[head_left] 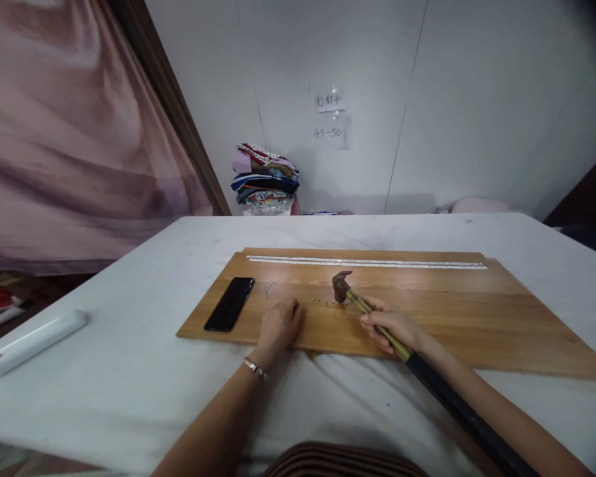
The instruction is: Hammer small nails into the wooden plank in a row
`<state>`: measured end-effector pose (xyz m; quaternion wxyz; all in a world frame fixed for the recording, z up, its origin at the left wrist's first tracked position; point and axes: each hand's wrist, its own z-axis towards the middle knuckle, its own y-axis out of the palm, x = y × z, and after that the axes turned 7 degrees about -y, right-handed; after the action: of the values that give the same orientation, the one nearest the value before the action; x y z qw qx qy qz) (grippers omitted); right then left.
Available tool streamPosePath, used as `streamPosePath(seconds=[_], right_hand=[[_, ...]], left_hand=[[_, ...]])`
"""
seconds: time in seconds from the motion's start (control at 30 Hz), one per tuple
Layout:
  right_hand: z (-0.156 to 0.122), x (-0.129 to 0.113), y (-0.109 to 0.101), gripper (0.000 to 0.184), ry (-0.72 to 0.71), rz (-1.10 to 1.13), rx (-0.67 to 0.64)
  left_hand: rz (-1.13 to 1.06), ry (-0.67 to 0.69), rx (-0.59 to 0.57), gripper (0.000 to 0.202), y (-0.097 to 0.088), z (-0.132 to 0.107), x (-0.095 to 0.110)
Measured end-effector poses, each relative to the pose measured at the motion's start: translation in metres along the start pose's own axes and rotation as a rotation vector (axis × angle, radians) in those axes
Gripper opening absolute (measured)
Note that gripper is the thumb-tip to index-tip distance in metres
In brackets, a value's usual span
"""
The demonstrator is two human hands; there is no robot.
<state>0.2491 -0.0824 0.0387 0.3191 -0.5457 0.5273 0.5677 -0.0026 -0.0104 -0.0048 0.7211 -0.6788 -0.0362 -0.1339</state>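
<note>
Currently right hand (391, 327) grasping hammer (430, 379), head near nail heads (326, 304); left hand (279, 324) curled on board (457, 318), grip unclear.

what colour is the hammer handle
The hammer handle is yellowish at its upper part, black lower down; the head view shows it.

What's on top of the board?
A phone, nails, two white strips and the left hand. The right hand holds a hammer over the board. What the left hand covers is hidden.
</note>
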Motion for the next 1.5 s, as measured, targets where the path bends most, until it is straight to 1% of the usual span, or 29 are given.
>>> streamPosePath(seconds=[0.27, 0.57, 0.73, 1.07, 1.3, 1.5], right_hand=[[0.0002, 0.0026, -0.0008, 0.075, 0.015, -0.006, 0.028], [0.0007, 0.0015, 0.0002, 0.072, -0.001, 0.005, 0.021], [0.0030, 0.0022, 0.0002, 0.072, 0.014, 0.031, 0.019], [0.0002, 0.0028, -0.0024, 0.068, 0.004, 0.014, 0.012], [0.0016, 0.0013, -0.0008, 0.074, 0.033, 0.023, 0.027], [0.0005, 0.0017, -0.0016, 0.069, 0.009, 0.023, 0.024]], left_hand=[[0.000, 0.000, -0.003, 0.030, 0.0005, -0.0002, -0.0001], [-0.009, 0.000, -0.004, 0.028, -0.0006, -0.0007, 0.0008], [-0.001, -0.012, -0.016, 0.028, -0.0029, -0.0008, 0.0021], [-0.006, -0.008, -0.007, 0.030, -0.0008, -0.0011, 0.0012], [-0.011, -0.024, -0.029, 0.029, -0.0030, -0.0012, 0.0028], [-0.022, -0.010, -0.027, 0.029, -0.0032, -0.0021, 0.0030]])
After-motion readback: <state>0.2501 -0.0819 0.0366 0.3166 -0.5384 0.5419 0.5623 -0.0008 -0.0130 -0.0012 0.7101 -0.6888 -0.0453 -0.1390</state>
